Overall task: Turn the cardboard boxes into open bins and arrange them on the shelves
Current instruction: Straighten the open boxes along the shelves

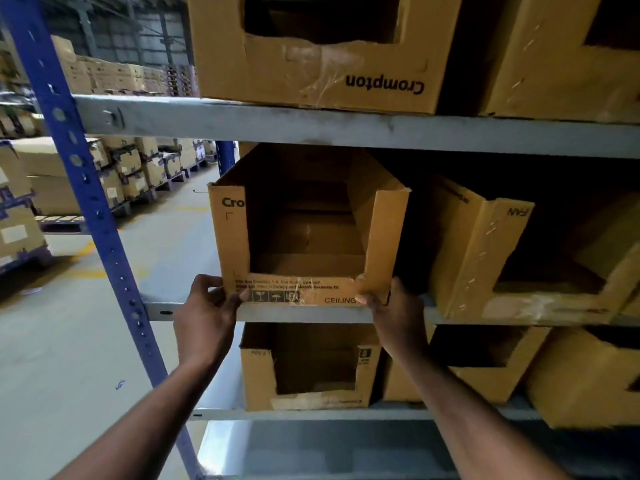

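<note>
The bin (308, 237) sits at the centre, on the middle shelf (304, 314), with its cut-out front facing the camera. On its left front strip "Cro" is printed, and the cut-out removes the rest of the word. The low front lip reads "CEILING" at its right end, where the text runs under a thumb. Beside that are handling symbols and two lines of small print too blurred to read. The left hand (204, 315), at 8 o'clock of the bin, grips the lower left corner with its thumb on the lip and its fingers curled round the side. The right hand (391, 311), at 4 o'clock, grips the lower right corner in the same way, and its fingers are hidden behind the wall. At 12 o'clock, one level up, the top bin (311, 74) shows "Crompton" upside down over wrinkled tape, and the frame cuts off its top. At 3 o'clock, just beside, the side bin (485, 258) carries "FAN" upside down, and its inside is lost in shadow. At 6 o'clock the low bin (263, 379) bears only faint, illegible marks. A blue post (86, 202) stands at 9 o'clock, with stacked boxes (131, 168) beyond it whose white labels are unreadable.
</note>
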`<state>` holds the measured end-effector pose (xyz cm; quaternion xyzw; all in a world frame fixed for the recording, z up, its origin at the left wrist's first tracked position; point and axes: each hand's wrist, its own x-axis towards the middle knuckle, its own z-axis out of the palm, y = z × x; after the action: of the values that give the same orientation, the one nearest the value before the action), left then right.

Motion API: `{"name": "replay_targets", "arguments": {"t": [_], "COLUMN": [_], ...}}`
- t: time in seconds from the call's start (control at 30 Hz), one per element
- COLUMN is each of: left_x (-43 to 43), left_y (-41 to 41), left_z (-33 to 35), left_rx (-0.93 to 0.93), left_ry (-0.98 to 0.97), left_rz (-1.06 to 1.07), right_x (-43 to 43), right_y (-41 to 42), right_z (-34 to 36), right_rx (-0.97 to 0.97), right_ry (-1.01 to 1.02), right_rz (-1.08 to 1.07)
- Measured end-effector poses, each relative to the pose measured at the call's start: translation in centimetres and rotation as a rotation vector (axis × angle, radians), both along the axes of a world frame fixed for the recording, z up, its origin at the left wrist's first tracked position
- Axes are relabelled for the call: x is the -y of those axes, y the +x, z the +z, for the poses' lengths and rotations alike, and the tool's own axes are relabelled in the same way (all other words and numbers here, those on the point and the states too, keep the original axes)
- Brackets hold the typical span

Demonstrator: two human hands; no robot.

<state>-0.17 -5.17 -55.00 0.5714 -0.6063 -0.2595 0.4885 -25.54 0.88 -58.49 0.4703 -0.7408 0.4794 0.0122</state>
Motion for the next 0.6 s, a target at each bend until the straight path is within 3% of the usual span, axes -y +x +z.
{"name": "replay_targets", "arguments": {"t": [0.6], "left_x": [-0.6], "left_y": [0.3], "left_z": [-0.7], "left_rx": [0.081], "left_ry": [0.022], "left_rz": [-0.022], "right_x": [-0.1], "right_y": [-0.2], "right_z": [0.8], "right_rx": [0.079], "right_ry": [0.076], "right_rz": [0.006]}}
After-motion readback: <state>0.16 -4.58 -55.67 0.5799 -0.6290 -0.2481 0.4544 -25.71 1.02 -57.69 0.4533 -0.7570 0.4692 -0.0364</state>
